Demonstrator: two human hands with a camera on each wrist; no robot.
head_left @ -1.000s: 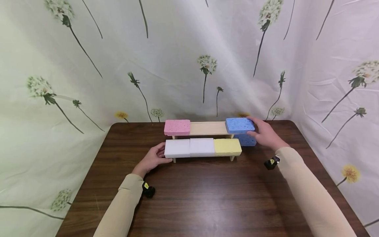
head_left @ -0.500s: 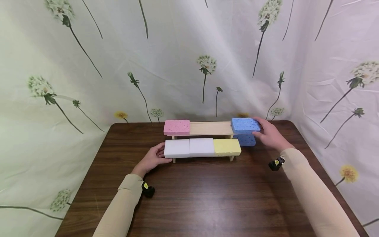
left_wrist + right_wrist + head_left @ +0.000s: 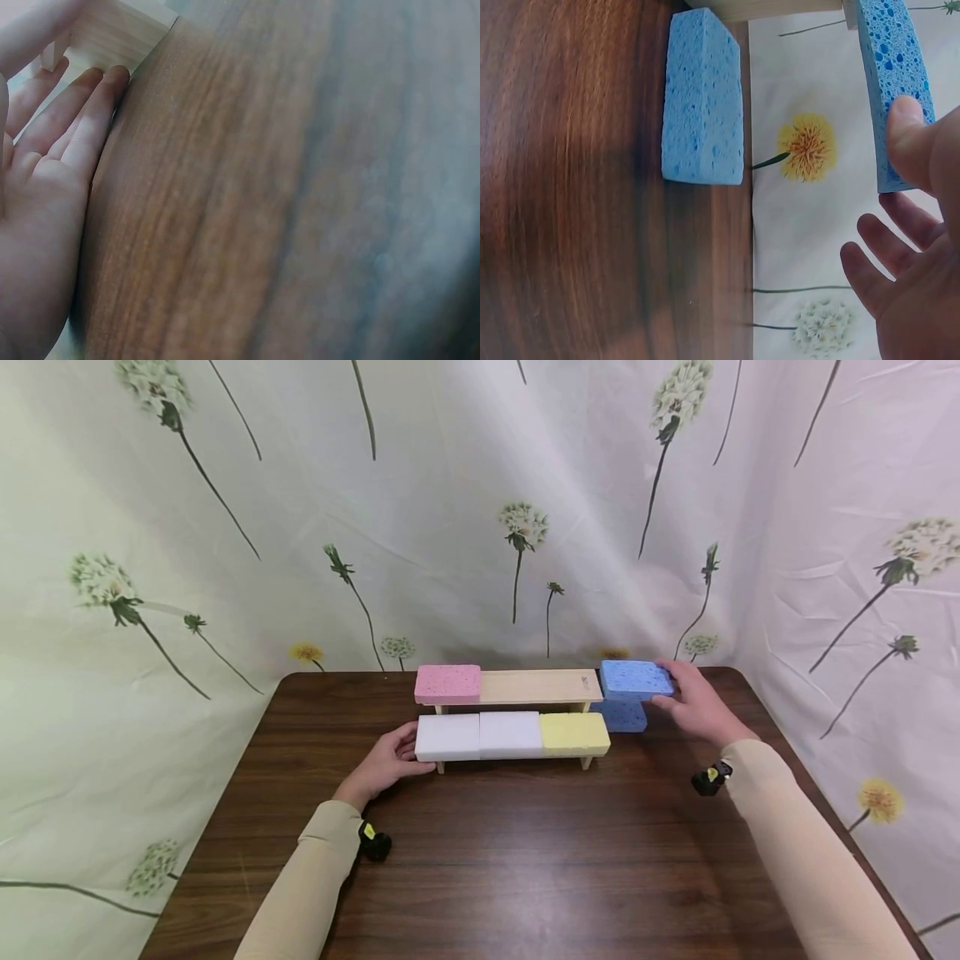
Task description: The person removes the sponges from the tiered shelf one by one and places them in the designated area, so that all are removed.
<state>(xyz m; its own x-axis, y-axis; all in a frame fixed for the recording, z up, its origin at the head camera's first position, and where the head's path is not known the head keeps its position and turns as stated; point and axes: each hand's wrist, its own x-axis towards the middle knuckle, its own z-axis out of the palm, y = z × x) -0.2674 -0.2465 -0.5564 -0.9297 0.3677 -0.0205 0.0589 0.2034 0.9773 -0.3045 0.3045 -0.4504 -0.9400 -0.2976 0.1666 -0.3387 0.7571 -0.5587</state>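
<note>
My right hand (image 3: 697, 702) pinches a blue sponge (image 3: 633, 678) by its right end, thumb on the near side. The sponge is level, just off the right end of the back wooden stand (image 3: 532, 687). Below it a second blue sponge (image 3: 703, 105) rests on the tabletop, partly covered in the head view. My left hand (image 3: 386, 762) is at the left end of the front wooden stand (image 3: 588, 762), beside a white block (image 3: 448, 737). In the left wrist view its fingers (image 3: 82, 127) lie nearly straight against the stand's wood (image 3: 124, 41).
A pink sponge (image 3: 447, 683) sits on the back stand's left end. Another white block (image 3: 510, 734) and a yellow sponge (image 3: 574, 734) lie in line on the front stand. Dark wooden table (image 3: 510, 860); a flower-printed curtain (image 3: 450, 527) hangs behind it.
My right hand has carried the blue sponge rightward, off the back stand's right end, baring a small mark on the wood there. The left hand stays in place.
</note>
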